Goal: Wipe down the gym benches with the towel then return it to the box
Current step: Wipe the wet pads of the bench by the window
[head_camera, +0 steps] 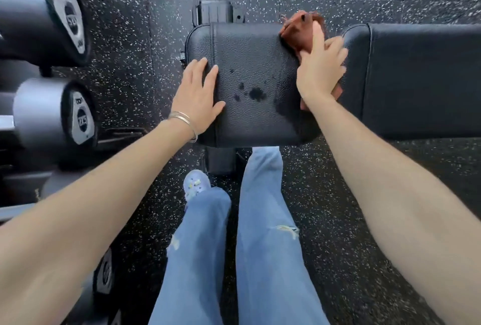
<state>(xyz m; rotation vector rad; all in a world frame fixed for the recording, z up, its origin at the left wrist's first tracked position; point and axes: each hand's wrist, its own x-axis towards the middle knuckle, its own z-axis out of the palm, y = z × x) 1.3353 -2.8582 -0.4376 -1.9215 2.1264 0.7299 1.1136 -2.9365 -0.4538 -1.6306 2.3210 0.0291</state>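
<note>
- Gripping the brown towel [296, 34], the right hand [320, 71] presses it at the right edge of the seat pad [250, 49].
- The left hand [198, 90] lies flat, fingers straight, on its left side.

Bare forearms, thin silver bangles [185, 119] on left wrist, ripped light-blue jeans [263, 233], pale clog [195, 186] with charms

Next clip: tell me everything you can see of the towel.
The towel is a rust-brown cloth, soft-looking and bunched up. It lies on the right edge of the black seat pad, over the gap to the next pad. The right hand holds it down, index finger stretched along it, other fingers curled. One end pokes past the pad's far edge; a bit shows under the wrist.
</note>
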